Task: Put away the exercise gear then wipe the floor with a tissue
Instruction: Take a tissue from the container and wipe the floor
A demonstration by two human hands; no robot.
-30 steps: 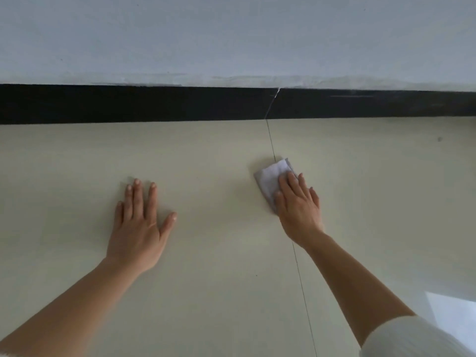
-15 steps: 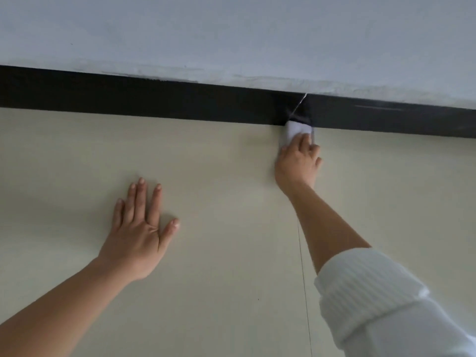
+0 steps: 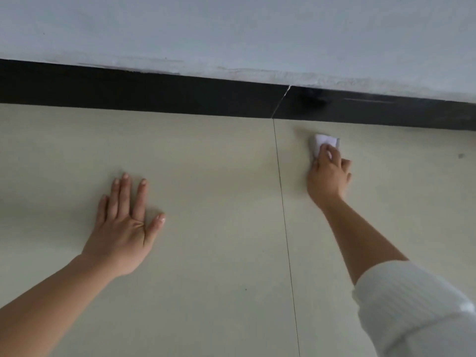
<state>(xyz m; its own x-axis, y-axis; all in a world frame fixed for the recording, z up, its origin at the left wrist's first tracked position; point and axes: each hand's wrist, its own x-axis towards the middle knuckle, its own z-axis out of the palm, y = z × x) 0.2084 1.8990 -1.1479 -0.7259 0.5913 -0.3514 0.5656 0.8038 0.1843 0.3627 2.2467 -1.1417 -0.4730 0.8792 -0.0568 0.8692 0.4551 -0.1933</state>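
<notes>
Downward view onto a pale cream floor (image 3: 206,292), with a black skirting board (image 3: 154,94) along the far edge and a grey-white wall (image 3: 231,29) above it. Thin tile joint (image 3: 283,215) running from the board toward the viewer, between the two hands.

Left hand (image 3: 123,228), on a bare forearm, laid flat on the floor left of the joint. Fingers straight and slightly spread, thumb out to the side, holding nothing, apparently propping the body.

Right hand (image 3: 328,173), reaching out from a pushed-up white ribbed sleeve (image 3: 412,305), right of the joint and near the skirting board. Fingers bent down over a small crumpled white tissue (image 3: 323,141), thumb against its left side, gripping it and pressing it to the floor. Tissue poking out beyond the fingertips, close to the board but apart from it.

No exercise gear anywhere in view. Putting-away step probably done, though not checkable from here. Wiping step in hand.

Small dark mark (image 3: 461,156) on the floor further right, well apart from the tissue. Fainter speck (image 3: 246,289) nearer the viewer, left of the joint.

Next move, at a guess: sliding the tissue sideways or back toward the body under steady downward pressure, with the left palm planted for balance. Worth turning to a clean face before tackling the mark on the right. Some risk of thin paper tearing or rolling up under too hard a push.
</notes>
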